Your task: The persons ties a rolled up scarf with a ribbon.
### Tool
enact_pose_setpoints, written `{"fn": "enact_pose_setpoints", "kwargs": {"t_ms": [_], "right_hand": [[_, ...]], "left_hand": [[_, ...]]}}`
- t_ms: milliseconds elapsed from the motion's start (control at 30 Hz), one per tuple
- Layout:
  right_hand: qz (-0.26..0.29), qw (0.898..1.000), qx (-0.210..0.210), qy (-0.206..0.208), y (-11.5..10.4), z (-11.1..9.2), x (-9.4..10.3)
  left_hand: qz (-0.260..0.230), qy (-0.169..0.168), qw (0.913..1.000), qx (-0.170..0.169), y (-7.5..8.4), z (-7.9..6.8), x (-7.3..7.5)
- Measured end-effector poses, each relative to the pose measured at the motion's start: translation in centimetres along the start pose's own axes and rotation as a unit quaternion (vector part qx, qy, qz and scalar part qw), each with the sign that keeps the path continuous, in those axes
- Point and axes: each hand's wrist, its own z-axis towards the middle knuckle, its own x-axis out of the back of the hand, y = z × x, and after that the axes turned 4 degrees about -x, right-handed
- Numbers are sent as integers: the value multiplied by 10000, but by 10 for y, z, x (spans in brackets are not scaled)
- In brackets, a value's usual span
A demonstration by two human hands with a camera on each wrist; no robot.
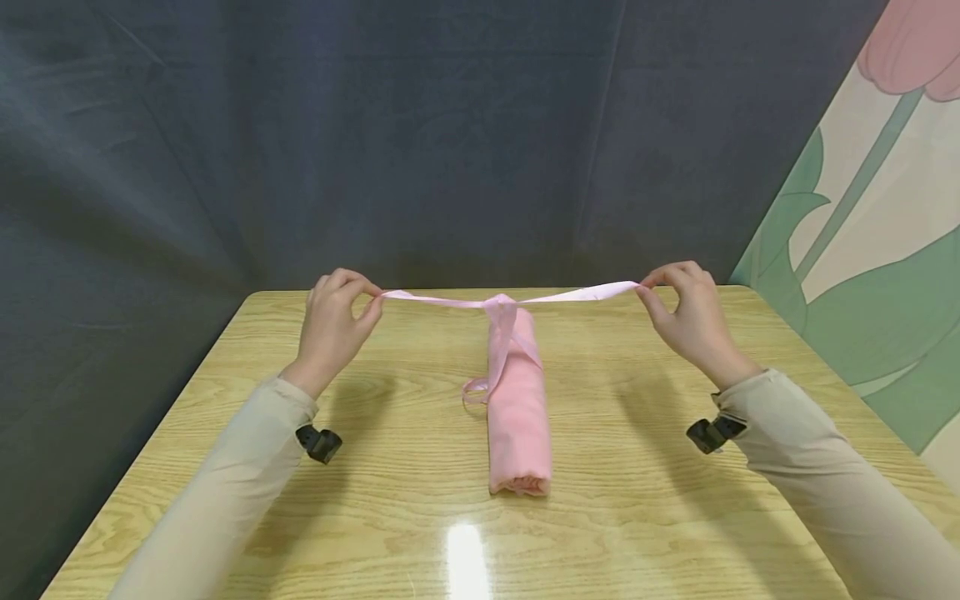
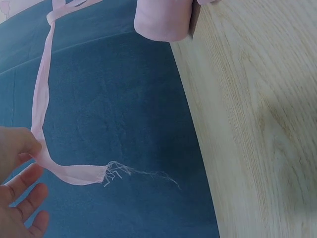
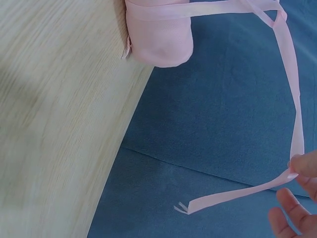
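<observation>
A rolled pink cloth (image 1: 519,425) lies lengthwise on the table, with a pink ribbon (image 1: 600,292) around its far part. Above the roll the ribbon crosses at a knot, and its two ends stretch out sideways. My left hand (image 1: 330,321) pinches one end between thumb and finger; my right hand (image 1: 692,321) pinches the other. In the left wrist view, a frayed ribbon tail (image 2: 81,174) hangs past the fingers. The right wrist view has a similar loose tail (image 3: 223,197) beyond the pinch. A small ribbon loop (image 1: 476,388) rests at the roll's left side.
The wood-grain table (image 1: 405,442) extends beneath both arms. Behind it hangs a dark curtain (image 1: 420,142), and a wall with a painted tulip (image 1: 862,275) stands at the right. Small black cameras (image 1: 320,444) are strapped to both wrists.
</observation>
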Motion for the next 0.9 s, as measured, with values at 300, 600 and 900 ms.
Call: {"fn": "enact_pose_setpoints", "kwargs": {"t_ms": [300,600,900], "right_hand": [[-32,9998,-195,-74,2,-2,1],[-99,9997,-216,-36,8,-5,2],[-100,9997,-222,51,13,-7,4]], "left_hand": [[107,12,9999,11,-6,-5,2],[154,11,9999,73,-13,-9,3],[206,-11,9997,114,-15,-13,3]]}}
